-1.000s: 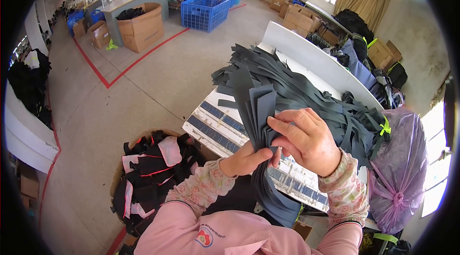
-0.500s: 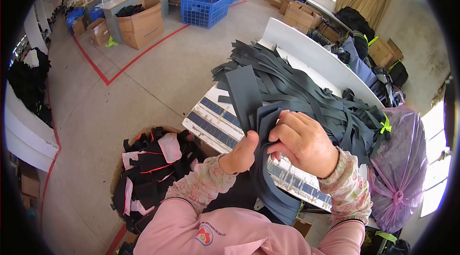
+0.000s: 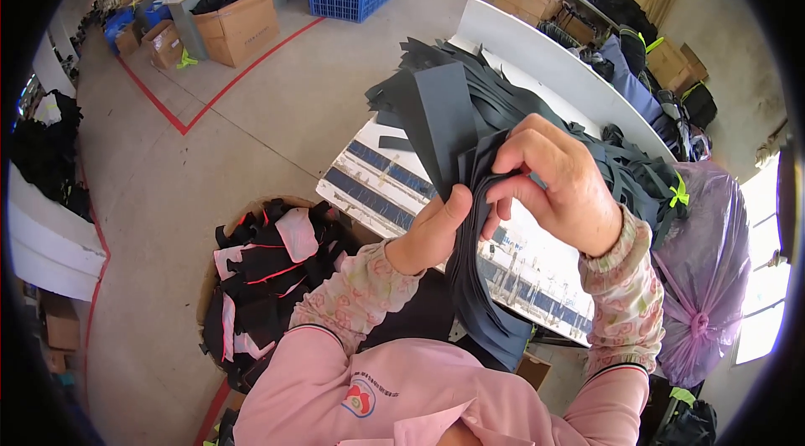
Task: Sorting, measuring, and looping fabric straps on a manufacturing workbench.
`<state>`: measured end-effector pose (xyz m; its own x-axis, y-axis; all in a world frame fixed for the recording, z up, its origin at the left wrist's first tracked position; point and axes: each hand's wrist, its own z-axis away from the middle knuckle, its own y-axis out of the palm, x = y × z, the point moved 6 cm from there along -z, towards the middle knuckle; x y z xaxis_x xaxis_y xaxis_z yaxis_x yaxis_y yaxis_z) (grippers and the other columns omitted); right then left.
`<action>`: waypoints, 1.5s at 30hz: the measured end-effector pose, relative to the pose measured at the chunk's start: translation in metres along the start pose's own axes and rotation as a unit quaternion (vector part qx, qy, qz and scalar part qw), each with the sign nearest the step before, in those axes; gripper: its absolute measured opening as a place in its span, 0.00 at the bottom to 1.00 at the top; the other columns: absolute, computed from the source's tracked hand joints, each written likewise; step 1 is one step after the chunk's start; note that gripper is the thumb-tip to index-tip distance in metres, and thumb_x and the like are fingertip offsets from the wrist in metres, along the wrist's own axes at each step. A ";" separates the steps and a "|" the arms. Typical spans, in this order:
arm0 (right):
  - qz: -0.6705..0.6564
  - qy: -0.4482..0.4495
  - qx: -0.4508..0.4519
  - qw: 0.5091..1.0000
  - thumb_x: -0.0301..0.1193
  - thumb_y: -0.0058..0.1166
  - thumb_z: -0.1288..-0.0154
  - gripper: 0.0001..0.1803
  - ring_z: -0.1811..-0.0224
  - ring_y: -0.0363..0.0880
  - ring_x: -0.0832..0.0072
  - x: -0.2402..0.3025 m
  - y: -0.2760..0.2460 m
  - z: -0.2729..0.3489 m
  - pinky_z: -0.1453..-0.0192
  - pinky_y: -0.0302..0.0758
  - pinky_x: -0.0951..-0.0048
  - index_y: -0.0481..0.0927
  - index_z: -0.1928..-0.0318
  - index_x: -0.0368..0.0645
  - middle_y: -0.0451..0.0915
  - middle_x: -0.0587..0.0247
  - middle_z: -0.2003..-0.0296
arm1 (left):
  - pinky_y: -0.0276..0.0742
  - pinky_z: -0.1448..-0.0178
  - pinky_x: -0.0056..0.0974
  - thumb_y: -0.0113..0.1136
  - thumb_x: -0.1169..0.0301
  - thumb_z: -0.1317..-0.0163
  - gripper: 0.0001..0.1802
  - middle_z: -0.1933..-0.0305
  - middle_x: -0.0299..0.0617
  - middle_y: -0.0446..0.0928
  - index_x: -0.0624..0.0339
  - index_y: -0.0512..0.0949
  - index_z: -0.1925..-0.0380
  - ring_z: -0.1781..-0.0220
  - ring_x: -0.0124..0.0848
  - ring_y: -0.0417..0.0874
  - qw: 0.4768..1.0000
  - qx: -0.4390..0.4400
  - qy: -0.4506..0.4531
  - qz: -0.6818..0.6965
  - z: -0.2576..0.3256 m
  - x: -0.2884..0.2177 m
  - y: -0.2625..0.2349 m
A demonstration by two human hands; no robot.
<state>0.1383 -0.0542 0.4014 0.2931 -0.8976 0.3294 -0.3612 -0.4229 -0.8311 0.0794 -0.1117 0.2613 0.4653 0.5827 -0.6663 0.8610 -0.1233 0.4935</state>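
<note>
Biggest of all I see the grey floor [image 3: 243, 127], filling the left and upper left of the frame with a red line taped across it. The white desk [image 3: 377, 188], banded in dark blue, slants through the centre, and over its far part sprawls a heap of dark grey strips [image 3: 511, 106]. At the lower left sits a pile of black and pink pieces [image 3: 277, 261]; over at the right edge slumps a knotted purple bag [image 3: 703, 270]. A blue crate [image 3: 340, 2] stands on the floor near the top. Just right of centre a bundle of strips [image 3: 471, 236] is held up before the desk, its lower end drooping toward the person's chest. Both hands are close together on it: the left hand [image 3: 429, 232] clamps it, thumb in front, while the right hand [image 3: 562, 186] has its fingertips at the edge, whether pinching I can't tell. Smallest is a yellow-green tie [image 3: 678, 190] at the heap's right end
</note>
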 end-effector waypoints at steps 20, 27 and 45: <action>0.053 -0.096 -0.268 0.957 0.23 0.71 0.56 0.17 0.63 0.77 0.68 -0.016 0.015 0.025 0.61 0.71 0.68 0.84 0.62 0.47 0.80 0.67 0.62 | 0.70 0.51 0.35 0.64 0.49 0.36 0.52 0.58 0.40 0.74 0.55 0.44 0.23 0.58 0.30 0.75 0.990 -0.056 0.038 0.121 0.001 0.006 -0.010; 0.024 -0.059 -0.294 0.954 0.23 0.74 0.56 0.17 0.62 0.77 0.66 -0.015 0.014 0.029 0.59 0.73 0.68 0.83 0.63 0.45 0.81 0.65 0.62 | 0.69 0.49 0.35 0.65 0.59 0.35 0.51 0.55 0.39 0.71 0.59 0.43 0.23 0.55 0.29 0.73 0.994 -0.020 0.091 0.055 0.000 0.002 -0.004; 0.044 -0.081 -0.299 0.950 0.24 0.73 0.53 0.16 0.65 0.77 0.65 -0.007 0.002 0.032 0.60 0.72 0.67 0.80 0.63 0.46 0.80 0.65 0.66 | 0.68 0.46 0.36 0.58 0.56 0.29 0.45 0.48 0.43 0.71 0.57 0.44 0.22 0.53 0.30 0.71 0.990 -0.034 0.064 0.125 0.004 0.000 0.007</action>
<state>0.1634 -0.0448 0.3830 0.3535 -0.9223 0.1562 -0.8144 -0.3856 -0.4337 0.0864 -0.1154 0.2628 0.6280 0.6390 -0.4442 0.7047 -0.2249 0.6729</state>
